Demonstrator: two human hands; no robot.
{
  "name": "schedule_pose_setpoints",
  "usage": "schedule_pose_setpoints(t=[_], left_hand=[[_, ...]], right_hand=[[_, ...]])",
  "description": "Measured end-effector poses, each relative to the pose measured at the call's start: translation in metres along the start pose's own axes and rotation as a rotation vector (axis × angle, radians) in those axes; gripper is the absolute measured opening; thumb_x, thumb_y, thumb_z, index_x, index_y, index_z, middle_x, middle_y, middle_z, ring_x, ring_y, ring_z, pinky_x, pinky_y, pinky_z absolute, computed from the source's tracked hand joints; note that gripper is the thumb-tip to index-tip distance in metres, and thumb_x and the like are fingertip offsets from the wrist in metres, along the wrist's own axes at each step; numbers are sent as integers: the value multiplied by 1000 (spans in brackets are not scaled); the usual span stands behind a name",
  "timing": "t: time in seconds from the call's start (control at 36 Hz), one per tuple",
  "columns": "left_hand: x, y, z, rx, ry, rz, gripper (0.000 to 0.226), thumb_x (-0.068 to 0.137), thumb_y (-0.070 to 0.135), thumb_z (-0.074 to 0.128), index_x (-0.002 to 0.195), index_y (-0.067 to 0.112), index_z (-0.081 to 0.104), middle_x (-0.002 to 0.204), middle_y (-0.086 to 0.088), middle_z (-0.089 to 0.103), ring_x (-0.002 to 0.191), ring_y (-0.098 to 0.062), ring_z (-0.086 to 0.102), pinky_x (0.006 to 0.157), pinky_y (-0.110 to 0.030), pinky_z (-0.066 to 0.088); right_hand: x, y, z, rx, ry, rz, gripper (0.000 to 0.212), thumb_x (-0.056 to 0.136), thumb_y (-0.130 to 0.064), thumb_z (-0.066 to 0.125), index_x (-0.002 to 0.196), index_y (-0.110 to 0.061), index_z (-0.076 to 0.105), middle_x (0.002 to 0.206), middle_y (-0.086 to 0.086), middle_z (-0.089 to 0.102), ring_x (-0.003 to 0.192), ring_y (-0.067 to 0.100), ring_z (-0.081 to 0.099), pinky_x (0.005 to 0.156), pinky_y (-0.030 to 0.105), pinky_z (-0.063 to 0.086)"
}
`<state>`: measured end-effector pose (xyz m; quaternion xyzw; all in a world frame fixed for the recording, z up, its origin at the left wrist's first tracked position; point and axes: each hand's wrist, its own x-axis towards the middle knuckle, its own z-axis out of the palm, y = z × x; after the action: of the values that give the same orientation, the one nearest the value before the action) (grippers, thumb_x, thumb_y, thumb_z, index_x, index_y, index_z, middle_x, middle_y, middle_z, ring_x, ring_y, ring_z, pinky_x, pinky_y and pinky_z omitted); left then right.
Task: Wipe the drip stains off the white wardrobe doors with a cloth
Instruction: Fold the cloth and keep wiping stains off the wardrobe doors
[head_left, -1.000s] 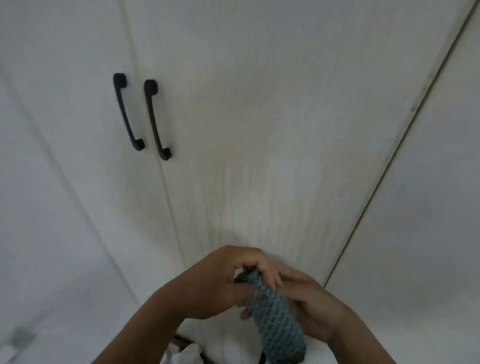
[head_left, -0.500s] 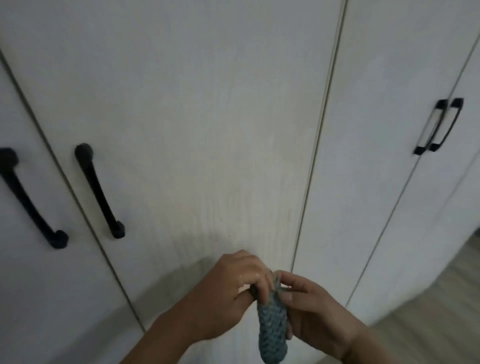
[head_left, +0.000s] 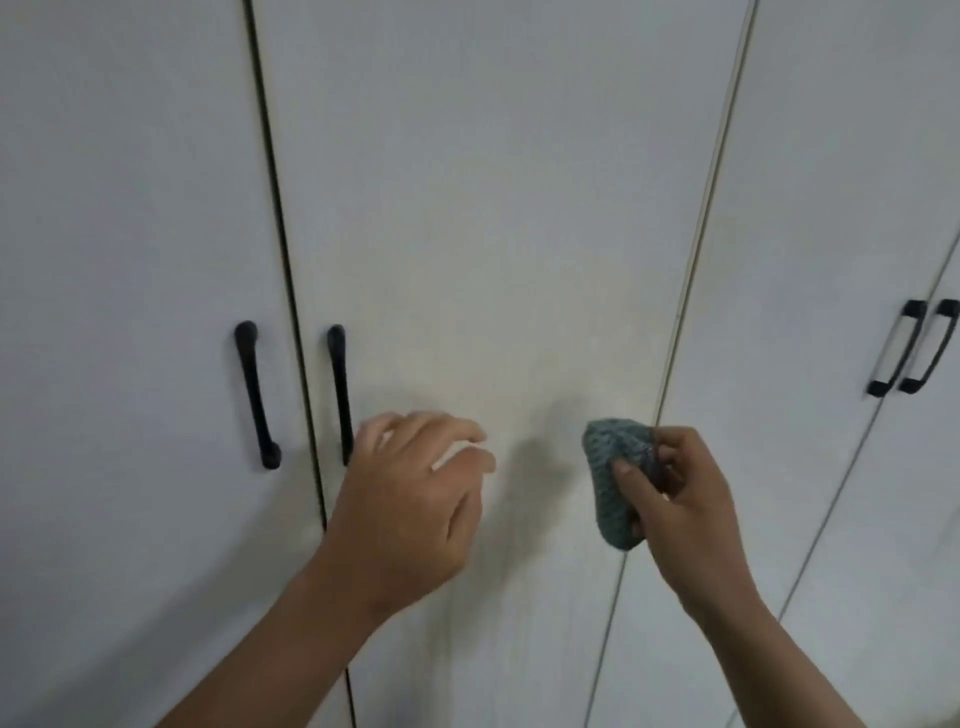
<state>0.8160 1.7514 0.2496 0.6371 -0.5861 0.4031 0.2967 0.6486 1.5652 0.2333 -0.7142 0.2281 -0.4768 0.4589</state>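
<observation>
A white wardrobe door (head_left: 493, 208) fills the middle of the view, with faint yellowish drip streaks running down its lower half. My right hand (head_left: 675, 499) grips a bunched grey-green knitted cloth (head_left: 613, 483) in front of the door's right edge. My left hand (head_left: 410, 499) hovers in front of the same door, empty, with its fingers loosely spread and blurred by motion. Whether the cloth touches the door I cannot tell.
Two black bar handles (head_left: 257, 395) (head_left: 340, 389) flank the dark gap at the left of this door. Another pair of black handles (head_left: 914, 348) sits on the doors at the far right. More white doors (head_left: 104, 260) stand to the left.
My hands have separated: the left let go of the cloth and moved left, the right keeps the cloth and rose. The view tilted upward.
</observation>
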Motion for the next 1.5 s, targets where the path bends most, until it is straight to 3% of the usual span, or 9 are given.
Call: schedule_pose_setpoints(t=[0.11,0.31,0.5,0.72,0.83,0.94,1.03,1.31,1.5], left_hand=[[1,-29,-24,437,337,-92,11,90,13,69,94,17,79,109,-3,74,100,-26,63,85,-45,36],[-12,-73,-49,754,291,-295,53,97,48,62,138,15,60,145,-17,49,134,-37,44,97,-56,33],[-40,-80,-52,728,122,-498,83,92,58,55,158,14,32,156,-20,36,144,-40,35,106,-62,29],[-64,-83,-54,765,-6,-531,97,87,65,53,159,5,28,160,-19,33,147,-39,35,107,-64,27],[-74,-87,-54,812,-108,-526,108,78,74,56,159,8,27,164,-19,27,150,-39,30,108,-67,25],[-77,-84,-53,795,-157,-549,120,67,68,83,158,9,31,165,-20,24,152,-40,27,108,-70,25],[-75,-84,-53,761,-170,-567,126,60,65,87,158,9,31,165,-20,24,152,-41,26,106,-71,27],[-74,-85,-53,654,-187,-613,130,60,63,89,160,11,25,165,-19,22,152,-43,22,107,-75,31],[-76,-86,-52,644,-185,-611,129,59,62,90,159,11,27,165,-20,23,153,-43,22,106,-75,32]], right_hand=[[42,-8,-7,-222,339,-406,22,92,-10,71,108,-20,60,100,-8,59,92,11,56,78,16,40],[115,-14,-15,-207,589,-532,24,94,-10,62,117,-3,65,105,18,63,103,24,51,85,0,28],[113,29,45,-280,547,-633,34,88,10,57,115,-4,73,98,18,57,88,34,54,79,35,45],[87,73,41,-570,168,-1027,26,96,-3,56,114,1,74,96,20,62,87,31,51,69,35,46],[111,42,25,-442,314,-957,27,99,1,51,113,3,74,99,19,55,88,32,51,73,37,48],[128,-1,25,-244,514,-703,35,89,7,54,118,0,71,100,25,55,89,11,45,80,8,37],[126,0,43,-269,523,-698,37,88,7,54,120,-5,70,101,22,54,87,26,51,81,28,46],[102,34,48,-616,-83,-1204,21,93,-8,62,106,-6,78,95,20,63,83,31,50,59,35,47],[146,-41,37,-347,352,-889,32,89,5,57,114,-3,74,98,23,58,88,35,56,71,33,43]])
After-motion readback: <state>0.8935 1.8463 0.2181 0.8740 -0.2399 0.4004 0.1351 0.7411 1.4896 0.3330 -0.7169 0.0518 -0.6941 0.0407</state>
